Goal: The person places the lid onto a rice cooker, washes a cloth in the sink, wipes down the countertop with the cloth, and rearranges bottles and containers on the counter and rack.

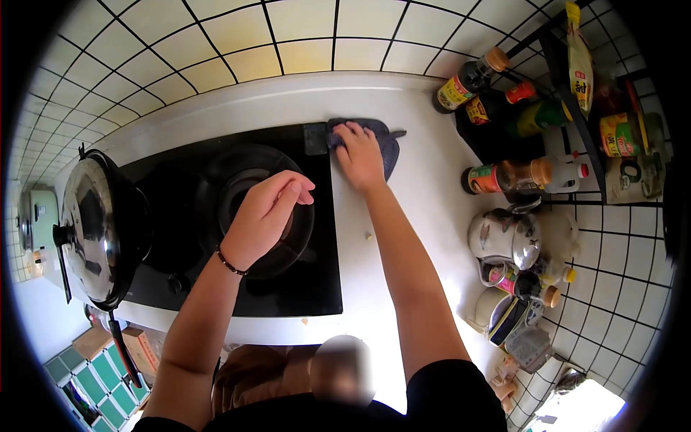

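My right hand presses down on a dark grey cloth, its fingers bent over the folds. The cloth lies bunched on the white counter, against the back right corner of the black glass cooktop. My left hand hovers over the round burner, with a dark bead bracelet at the wrist. Its fingers are curled in together, and nothing shows in them. A small yellowish crumb sits on the counter beside the cooktop, below my right hand.
At left a black wok with a shiny lid stands on the cooktop, its handle jutting toward me. Sauce bottles and a rack fill the right side, with a steel pot and jars nearer. A tiled wall runs behind.
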Demonstrator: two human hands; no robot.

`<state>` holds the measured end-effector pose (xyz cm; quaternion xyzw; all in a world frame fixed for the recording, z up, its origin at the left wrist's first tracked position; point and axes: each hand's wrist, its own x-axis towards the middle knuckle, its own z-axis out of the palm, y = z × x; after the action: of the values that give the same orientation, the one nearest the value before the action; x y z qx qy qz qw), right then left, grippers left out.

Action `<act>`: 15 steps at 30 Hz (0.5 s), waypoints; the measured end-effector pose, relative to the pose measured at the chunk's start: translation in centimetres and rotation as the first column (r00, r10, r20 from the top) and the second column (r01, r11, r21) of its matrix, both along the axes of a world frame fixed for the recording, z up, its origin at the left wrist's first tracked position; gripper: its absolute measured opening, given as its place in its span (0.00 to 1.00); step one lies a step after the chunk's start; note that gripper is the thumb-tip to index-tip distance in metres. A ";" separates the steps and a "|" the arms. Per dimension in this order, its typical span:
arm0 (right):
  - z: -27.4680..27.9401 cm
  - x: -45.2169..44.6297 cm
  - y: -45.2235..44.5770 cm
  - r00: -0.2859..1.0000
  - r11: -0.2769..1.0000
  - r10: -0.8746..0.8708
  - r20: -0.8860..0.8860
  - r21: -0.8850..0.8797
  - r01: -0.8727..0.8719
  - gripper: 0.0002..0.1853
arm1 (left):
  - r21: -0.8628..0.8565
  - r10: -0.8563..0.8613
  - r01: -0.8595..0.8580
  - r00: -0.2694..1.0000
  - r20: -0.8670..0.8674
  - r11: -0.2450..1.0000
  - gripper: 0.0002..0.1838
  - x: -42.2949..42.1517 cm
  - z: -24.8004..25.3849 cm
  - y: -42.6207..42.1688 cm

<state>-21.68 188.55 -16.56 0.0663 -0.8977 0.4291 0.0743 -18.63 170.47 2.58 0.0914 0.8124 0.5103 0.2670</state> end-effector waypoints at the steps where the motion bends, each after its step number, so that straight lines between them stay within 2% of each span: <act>1: 0.4 1.6 0.1 1.000 1.000 0.023 0.005 -0.001 -0.023 0.17 | 0.005 -0.002 0.002 1.000 0.002 1.000 0.13 0.2 0.0 0.2; 9: 3.4 14.6 0.9 0.978 0.987 0.162 0.128 -0.029 -0.160 0.18 | 0.081 -0.029 0.026 0.999 0.045 0.996 0.13 2.4 -0.2 1.4; 15: 4.6 13.5 1.9 0.967 0.974 0.222 0.126 -0.079 -0.213 0.19 | 0.123 -0.034 0.024 0.996 0.083 0.992 0.13 5.0 -0.1 1.4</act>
<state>-8.21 190.41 -11.91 0.1328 -0.8735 0.4672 -0.0315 -13.65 171.84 2.44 0.0976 0.7662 0.5585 0.3024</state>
